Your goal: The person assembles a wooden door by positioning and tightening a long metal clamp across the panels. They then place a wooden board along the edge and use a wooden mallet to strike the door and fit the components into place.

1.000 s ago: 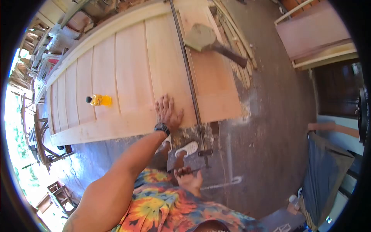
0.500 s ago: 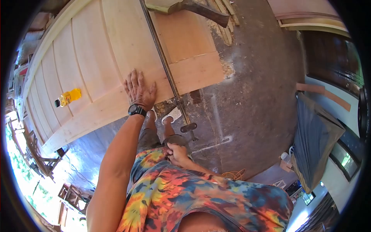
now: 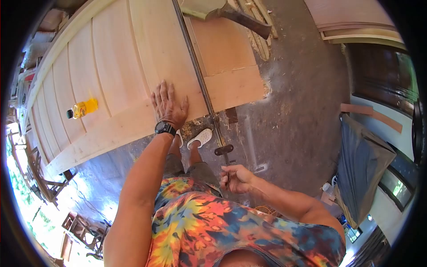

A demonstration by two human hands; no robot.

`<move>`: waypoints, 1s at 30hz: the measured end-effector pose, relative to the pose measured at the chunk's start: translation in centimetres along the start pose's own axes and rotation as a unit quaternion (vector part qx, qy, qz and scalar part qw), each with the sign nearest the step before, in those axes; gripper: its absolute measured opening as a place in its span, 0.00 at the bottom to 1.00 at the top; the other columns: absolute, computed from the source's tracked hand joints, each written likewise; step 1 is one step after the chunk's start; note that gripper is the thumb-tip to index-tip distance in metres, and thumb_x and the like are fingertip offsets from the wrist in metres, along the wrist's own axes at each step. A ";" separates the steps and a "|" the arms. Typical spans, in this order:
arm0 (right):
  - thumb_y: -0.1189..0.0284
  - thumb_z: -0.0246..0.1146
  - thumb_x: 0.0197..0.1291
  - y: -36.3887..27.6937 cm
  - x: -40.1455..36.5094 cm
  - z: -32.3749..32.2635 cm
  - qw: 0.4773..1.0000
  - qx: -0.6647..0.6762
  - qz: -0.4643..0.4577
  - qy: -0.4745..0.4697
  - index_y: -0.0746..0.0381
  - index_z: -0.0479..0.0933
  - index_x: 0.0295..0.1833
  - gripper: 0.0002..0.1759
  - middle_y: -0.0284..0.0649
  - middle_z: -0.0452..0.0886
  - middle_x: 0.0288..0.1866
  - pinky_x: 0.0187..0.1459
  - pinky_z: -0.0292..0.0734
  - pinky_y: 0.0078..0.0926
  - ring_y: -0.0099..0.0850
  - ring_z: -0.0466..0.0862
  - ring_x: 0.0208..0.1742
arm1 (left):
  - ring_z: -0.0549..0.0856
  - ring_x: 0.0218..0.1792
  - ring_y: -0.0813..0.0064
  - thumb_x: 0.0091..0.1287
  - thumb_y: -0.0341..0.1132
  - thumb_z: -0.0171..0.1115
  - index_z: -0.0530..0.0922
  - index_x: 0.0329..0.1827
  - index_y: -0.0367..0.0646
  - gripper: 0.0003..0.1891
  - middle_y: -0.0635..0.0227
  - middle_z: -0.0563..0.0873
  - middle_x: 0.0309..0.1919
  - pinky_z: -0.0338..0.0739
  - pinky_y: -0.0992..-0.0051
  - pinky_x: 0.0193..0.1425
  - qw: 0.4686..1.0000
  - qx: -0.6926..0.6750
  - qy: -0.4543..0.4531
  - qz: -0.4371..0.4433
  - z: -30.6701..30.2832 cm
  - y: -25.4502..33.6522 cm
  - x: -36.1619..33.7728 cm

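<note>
My left hand (image 3: 171,109), a black watch (image 3: 165,127) at its wrist, lies flat with fingers apart on the near edge of a large, pale wooden panel (image 3: 118,53). A long metal bar clamp (image 3: 195,60) runs across the panel just right of this hand. Its screw end (image 3: 223,150) juts past the panel's edge toward my body. My right hand (image 3: 236,179) is closed at that end, fingers curled around the clamp's handle; they partly hide it. To the left on the panel, a bottle of yellow liquid (image 3: 85,108) with a dark cap lies on its side.
A pale, flat piece with a dark wooden handle (image 3: 247,23) rests across the panel's far right. Wood strips (image 3: 262,29) and shavings lie on the concrete floor (image 3: 302,111). A dark cloth-covered object (image 3: 362,160) stands right. An orange cord (image 3: 266,210) lies behind my right arm.
My right hand has moved from my waist, rightward and out to the clamp's handle, and closed there. My left hand stays flat on the panel. The whole view has shifted slightly.
</note>
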State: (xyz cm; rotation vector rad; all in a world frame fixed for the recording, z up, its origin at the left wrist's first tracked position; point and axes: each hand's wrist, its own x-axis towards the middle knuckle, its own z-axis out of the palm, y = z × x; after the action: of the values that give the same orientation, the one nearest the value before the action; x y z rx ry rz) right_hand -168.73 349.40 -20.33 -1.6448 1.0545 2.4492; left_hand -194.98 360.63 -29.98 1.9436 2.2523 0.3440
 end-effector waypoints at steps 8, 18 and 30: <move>0.78 0.63 0.63 -2.6 2.1 -1.0 0.984 -0.146 0.104 -0.023 0.59 0.66 0.33 0.12 0.28 0.61 0.22 0.29 0.67 0.23 0.19 0.64 0.20 | 0.62 0.74 0.50 0.63 0.49 0.60 0.67 0.69 0.40 0.34 0.50 0.65 0.72 0.48 0.48 0.77 1.000 -0.003 0.006 -0.005 0.0 -0.1 0.0; 0.79 0.61 0.65 -10.8 1.6 -6.3 0.898 -0.306 0.293 -0.116 0.63 0.70 0.44 0.07 0.27 0.65 0.24 0.22 0.62 0.13 0.15 0.62 0.19 | 0.62 0.73 0.48 0.63 0.49 0.59 0.67 0.70 0.40 0.34 0.49 0.64 0.73 0.48 0.47 0.77 1.000 -0.015 0.013 -0.008 0.2 -0.1 0.0; 0.60 0.69 0.59 1.1 -1.2 -0.8 0.353 -0.640 -0.440 0.522 0.64 0.79 0.39 0.16 0.44 0.84 0.31 0.30 0.77 0.33 0.39 0.82 0.25 | 0.54 0.77 0.46 0.66 0.53 0.55 0.66 0.71 0.34 0.37 0.45 0.58 0.75 0.41 0.47 0.79 0.997 -0.060 -0.043 -0.017 -0.1 -0.8 -0.4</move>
State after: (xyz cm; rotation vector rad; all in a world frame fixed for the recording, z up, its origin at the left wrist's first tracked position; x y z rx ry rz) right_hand -168.00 348.54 -18.96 -2.6238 -2.1494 0.7587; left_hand -195.73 360.15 -30.09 1.8231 2.1569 0.3747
